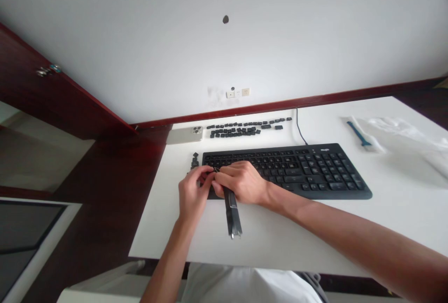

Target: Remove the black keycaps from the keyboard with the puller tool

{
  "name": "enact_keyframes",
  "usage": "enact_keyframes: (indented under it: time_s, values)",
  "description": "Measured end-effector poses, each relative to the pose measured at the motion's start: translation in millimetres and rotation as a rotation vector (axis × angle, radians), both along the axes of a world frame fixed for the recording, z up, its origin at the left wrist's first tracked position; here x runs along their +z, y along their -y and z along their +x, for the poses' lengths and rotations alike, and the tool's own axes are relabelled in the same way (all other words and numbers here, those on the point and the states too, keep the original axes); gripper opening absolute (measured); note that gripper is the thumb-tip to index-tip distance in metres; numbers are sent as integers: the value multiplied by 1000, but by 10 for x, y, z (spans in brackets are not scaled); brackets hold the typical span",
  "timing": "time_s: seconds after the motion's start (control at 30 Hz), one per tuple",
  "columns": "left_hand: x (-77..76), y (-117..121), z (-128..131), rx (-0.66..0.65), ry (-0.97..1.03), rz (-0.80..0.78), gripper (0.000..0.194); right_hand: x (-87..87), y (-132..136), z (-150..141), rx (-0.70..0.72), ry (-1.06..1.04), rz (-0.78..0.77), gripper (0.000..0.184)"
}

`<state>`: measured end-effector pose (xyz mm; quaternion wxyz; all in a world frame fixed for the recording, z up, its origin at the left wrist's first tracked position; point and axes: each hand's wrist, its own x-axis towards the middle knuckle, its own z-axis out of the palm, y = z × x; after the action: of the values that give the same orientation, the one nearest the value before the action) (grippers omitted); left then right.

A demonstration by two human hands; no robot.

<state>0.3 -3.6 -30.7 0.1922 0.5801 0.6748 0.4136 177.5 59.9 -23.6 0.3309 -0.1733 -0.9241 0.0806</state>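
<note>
In the head view, your right hand (245,182) is curled around a long black tool (234,214), with the thumb and fingers closed on it. The tool hangs out below your hand, toward you, and has shiny metal bits at its lower end. Your left hand (194,189) is just beside it. Its thumb and fingers are bent close together, but I cannot tell if they pinch anything.

Both hands are over the left part of the black computer keyboard (290,178), which lies flat on the white table (168,228). A small pale logo (325,149) sits at the keyboard's top right, too blurry to read. The marks on the keys are too tiny to read too.

Loose black keycaps (241,130) lie in rows behind the keyboard, and a few more are near your left hand. A phone (184,135) with a three-lens camera lies left of the rows. Far right are a blue brush (357,134) and a clear plastic bag (402,130).
</note>
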Motion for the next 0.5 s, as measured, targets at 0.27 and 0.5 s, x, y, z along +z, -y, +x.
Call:
enact_keyframes:
  time_s: [0.27,0.5]
  values:
    - [313,-1035,-240,-147,-52,-61,13,-206,425,-207,373,89,-10,30]
    - [153,-1454,-311,-221,-278,-155,10,-300,474,-254,344,159,-142,27]
